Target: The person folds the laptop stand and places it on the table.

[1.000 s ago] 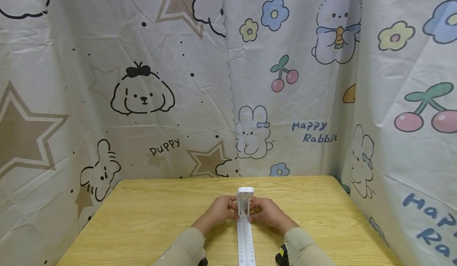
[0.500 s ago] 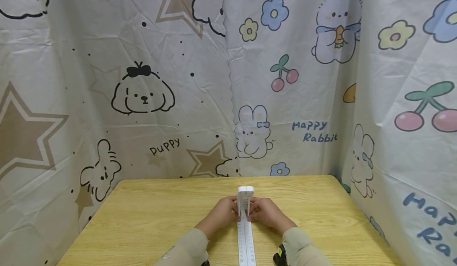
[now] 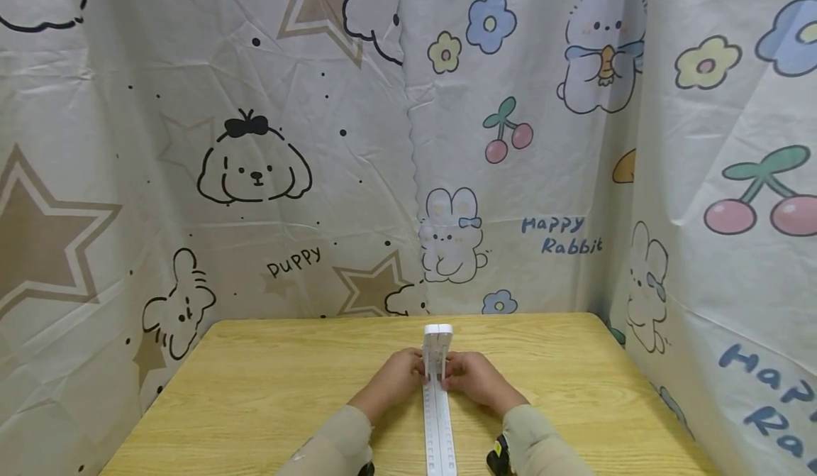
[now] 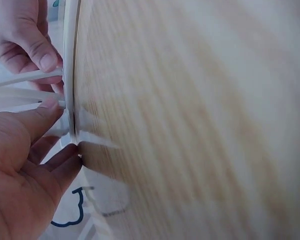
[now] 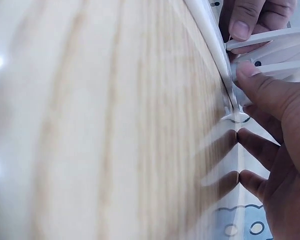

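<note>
Hands (image 3: 401,377) gripping white stand (image 3: 437,419), wooden table (image 3: 274,373), printed curtain (image 3: 357,192)

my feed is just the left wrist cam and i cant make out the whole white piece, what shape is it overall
Observer: In the head view, the white piece is a long strip with a raised part standing at its far end.
Operator: ok, is the top of the strip plain
Observer: No, the head view shows small marks along its length.
Operator: and the right hand, where do its lower fingers go, i only see the thumb side
Observer: In the right wrist view, two of its fingertips meet the wooden table.
</note>
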Tool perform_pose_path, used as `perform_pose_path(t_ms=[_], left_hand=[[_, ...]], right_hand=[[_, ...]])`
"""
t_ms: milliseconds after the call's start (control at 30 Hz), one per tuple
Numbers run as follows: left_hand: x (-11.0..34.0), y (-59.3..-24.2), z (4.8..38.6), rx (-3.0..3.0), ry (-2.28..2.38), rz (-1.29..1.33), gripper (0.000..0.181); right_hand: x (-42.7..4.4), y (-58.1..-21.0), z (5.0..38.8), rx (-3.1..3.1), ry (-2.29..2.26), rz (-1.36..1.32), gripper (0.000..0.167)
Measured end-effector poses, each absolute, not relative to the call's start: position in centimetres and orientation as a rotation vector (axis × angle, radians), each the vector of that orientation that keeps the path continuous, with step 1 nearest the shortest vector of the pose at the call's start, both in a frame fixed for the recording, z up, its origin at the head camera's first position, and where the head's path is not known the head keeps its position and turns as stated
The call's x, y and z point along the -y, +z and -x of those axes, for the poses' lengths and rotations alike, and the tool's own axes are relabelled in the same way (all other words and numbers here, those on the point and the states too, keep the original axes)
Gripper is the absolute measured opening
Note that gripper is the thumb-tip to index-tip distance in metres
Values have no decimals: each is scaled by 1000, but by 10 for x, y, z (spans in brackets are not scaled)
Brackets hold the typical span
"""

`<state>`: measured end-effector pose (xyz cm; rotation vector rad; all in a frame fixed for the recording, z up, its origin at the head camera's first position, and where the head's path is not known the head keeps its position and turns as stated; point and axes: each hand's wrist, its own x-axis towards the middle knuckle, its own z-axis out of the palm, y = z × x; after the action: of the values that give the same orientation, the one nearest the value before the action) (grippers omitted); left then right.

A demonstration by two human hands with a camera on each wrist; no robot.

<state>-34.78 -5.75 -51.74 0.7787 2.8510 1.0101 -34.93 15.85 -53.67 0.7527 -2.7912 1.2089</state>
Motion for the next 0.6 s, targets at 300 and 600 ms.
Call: perform_pose_path(t_ms=[300, 600], left_hand=[[59, -519, 353, -2813, 1147, -740, 8], [59, -519, 350, -2829, 1149, -652, 7]], right_hand=[[-161, -533, 347, 2789, 1224, -751, 7], [-161, -531, 347, 2784, 1293, -717, 13]])
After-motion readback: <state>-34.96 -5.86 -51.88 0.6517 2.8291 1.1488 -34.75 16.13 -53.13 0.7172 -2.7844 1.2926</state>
